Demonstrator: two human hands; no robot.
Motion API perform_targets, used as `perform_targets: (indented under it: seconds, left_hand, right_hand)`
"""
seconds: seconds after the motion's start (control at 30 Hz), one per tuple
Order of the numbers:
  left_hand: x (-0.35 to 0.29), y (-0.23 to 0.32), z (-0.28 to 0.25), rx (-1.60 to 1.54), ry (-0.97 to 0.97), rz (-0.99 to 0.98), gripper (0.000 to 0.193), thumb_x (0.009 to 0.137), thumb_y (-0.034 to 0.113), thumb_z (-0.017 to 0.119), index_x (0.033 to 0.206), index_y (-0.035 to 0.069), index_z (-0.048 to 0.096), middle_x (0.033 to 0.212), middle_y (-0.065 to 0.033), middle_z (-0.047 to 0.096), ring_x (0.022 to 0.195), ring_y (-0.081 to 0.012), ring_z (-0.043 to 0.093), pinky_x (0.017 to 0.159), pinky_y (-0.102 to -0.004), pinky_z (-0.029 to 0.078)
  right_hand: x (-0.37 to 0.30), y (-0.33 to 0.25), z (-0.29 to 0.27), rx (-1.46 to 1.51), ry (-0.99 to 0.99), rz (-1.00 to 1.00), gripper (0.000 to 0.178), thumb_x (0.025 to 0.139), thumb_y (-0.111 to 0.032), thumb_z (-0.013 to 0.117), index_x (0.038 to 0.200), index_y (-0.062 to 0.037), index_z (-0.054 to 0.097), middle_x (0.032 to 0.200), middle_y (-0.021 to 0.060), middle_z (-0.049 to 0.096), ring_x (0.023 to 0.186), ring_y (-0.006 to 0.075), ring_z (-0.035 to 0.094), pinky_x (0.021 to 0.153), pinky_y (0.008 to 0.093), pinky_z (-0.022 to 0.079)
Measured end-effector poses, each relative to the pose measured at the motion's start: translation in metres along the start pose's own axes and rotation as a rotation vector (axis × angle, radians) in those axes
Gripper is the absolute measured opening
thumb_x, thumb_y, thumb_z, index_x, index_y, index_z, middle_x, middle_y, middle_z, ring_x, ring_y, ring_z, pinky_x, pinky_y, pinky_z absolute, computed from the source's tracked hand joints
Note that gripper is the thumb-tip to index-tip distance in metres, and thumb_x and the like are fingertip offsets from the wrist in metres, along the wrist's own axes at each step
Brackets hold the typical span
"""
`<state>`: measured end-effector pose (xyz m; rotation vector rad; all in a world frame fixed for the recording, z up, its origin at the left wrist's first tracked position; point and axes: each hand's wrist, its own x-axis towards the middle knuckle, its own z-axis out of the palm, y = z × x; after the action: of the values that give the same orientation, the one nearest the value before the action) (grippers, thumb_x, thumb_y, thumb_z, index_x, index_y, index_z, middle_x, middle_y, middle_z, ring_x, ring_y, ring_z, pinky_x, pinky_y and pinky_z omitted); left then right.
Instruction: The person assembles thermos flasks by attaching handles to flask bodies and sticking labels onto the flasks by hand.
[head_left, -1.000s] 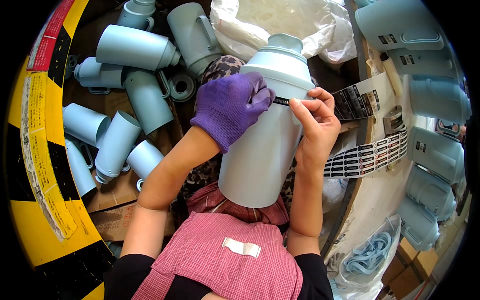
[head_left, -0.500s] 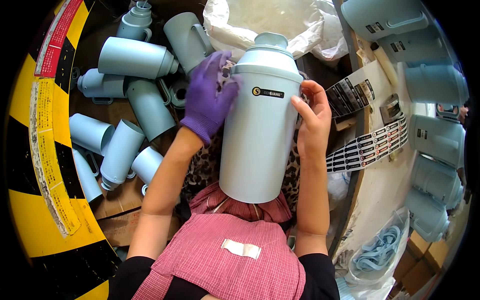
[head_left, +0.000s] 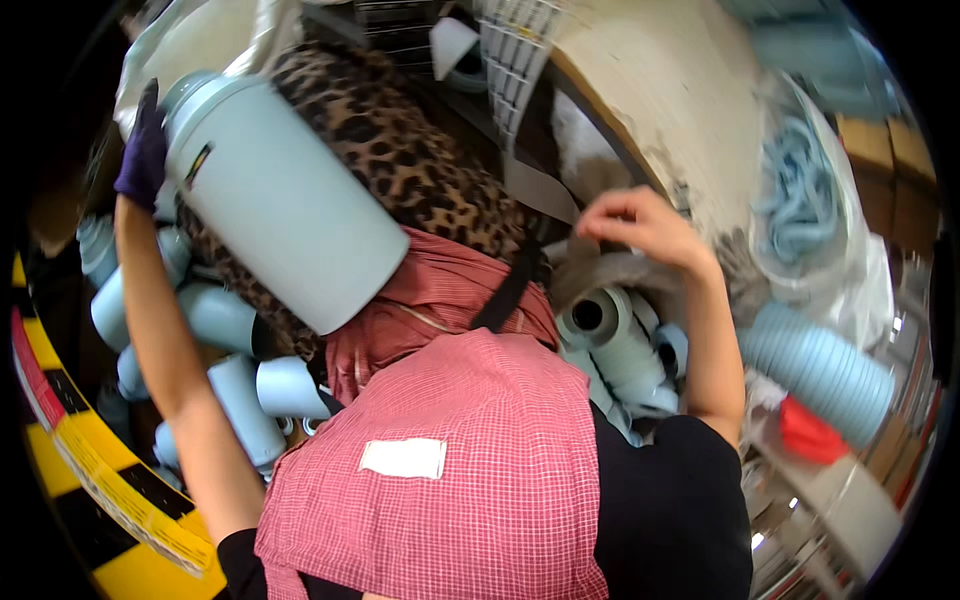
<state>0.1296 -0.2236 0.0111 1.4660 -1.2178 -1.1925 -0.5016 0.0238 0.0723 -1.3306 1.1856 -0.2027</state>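
Note:
A large light-blue thermos casing (head_left: 285, 200) lies tilted across my lap, its neck up to the left and flat base toward my apron. A small black label (head_left: 200, 165) shows on its side near the shoulder. My left hand (head_left: 146, 155), in a purple glove, holds the casing at its neck end, fingers lying along the side. My bare right hand (head_left: 645, 228) is raised well away from the casing, above a grey fabric edge (head_left: 625, 275). Its fingers are loosely bent with a gap at the thumb, and nothing shows in them.
Several light-blue casings (head_left: 245, 405) lie at left beside a yellow-and-black striped edge (head_left: 110, 480). More pale bottles (head_left: 625, 355) are below my right hand. At right are a worktable (head_left: 665, 90), a bag of blue straps (head_left: 800, 190) and stacked blue ribbed pieces (head_left: 820, 370).
My view has swung to the right. My right hand has left the casing and moved off to the right. The casing has tipped to the left, still in my left hand.

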Motion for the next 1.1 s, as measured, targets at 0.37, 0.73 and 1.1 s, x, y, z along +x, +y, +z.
perform_targets:
  seconds: [0.37, 0.73, 1.1]
  left_hand:
    - [-0.032, 0.114, -0.038, 0.691, -0.664, 0.37, 0.044, 0.106, 0.033, 0.052, 0.136, 0.002, 0.058, 0.138, -0.0157, 0.058, 0.124, -0.0275, 0.059, 0.111, -0.0377, 0.044]
    - [-0.151, -0.03, -0.079, -0.125, 0.192, 0.283, 0.044, 0.108, 0.029, 0.047, 0.137, -0.001, 0.06, 0.134, -0.0152, 0.063, 0.119, -0.0264, 0.064, 0.104, -0.0363, 0.05]
    - [-0.237, -0.042, 0.101, -0.691, 0.117, 0.135, 0.036, 0.11, 0.018, 0.047, 0.138, 0.001, 0.061, 0.123, -0.01, 0.072, 0.107, -0.0195, 0.069, 0.094, -0.0351, 0.057]
  right_hand:
    - [-0.125, 0.241, 0.173, -0.249, 0.948, 0.544, 0.04, 0.103, -0.019, 0.061, 0.141, -0.0075, 0.062, 0.137, 0.0251, 0.064, 0.124, 0.0438, 0.061, 0.103, 0.0481, 0.049]
    - [-0.104, 0.014, 0.007, 0.434, 0.427, 0.173, 0.064, 0.086, -0.026, 0.082, 0.138, -0.0028, 0.052, 0.115, 0.0038, 0.064, 0.107, 0.0126, 0.061, 0.09, 0.0298, 0.052]
    - [0.01, -0.154, 0.056, -0.838, 1.122, -1.202, 0.102, 0.078, -0.085, 0.066, 0.141, -0.0048, 0.056, 0.118, 0.0105, 0.056, 0.104, 0.0256, 0.056, 0.094, 0.0515, 0.053]
